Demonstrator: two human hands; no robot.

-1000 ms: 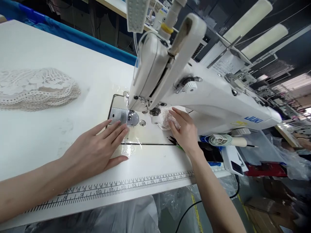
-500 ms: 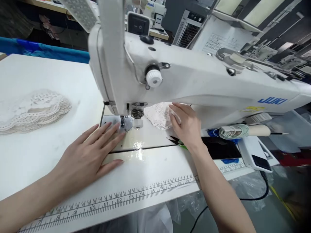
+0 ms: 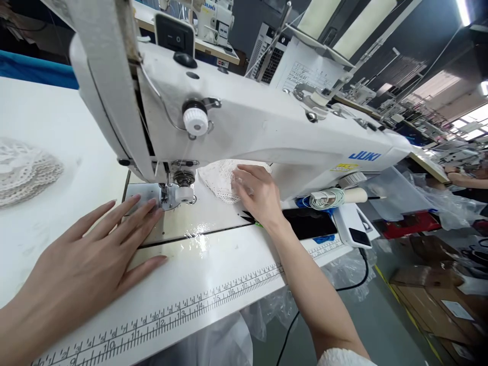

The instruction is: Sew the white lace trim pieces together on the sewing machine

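Note:
My left hand (image 3: 93,251) lies flat with fingers spread on the sewing machine's bed, fingertips just beside the presser foot (image 3: 163,194). No fabric shows beneath that foot. Under the machine arm (image 3: 244,127), my right hand (image 3: 261,195) bends its fingers onto a white lace piece (image 3: 217,180), thumb and fingers closed at its edge. The hand covers part of the lace, so how many layers it has I cannot tell. Black-bladed snips (image 3: 247,217) with a bit of green lie under my right wrist. A stack of white lace pieces (image 3: 28,173) rests at the far left.
A printed ruler (image 3: 183,310) runs along the table's front edge. Right of my wrist are a dark flat phone-like object (image 3: 310,223), a white device (image 3: 351,226) with a cable, and a wound cord (image 3: 327,198). Cardboard boxes (image 3: 430,300) stand on the floor.
The view has swung to the right, so the machine and both hands appear further left. My right hand stays at the lace under the arm; my left remains flat by the presser foot.

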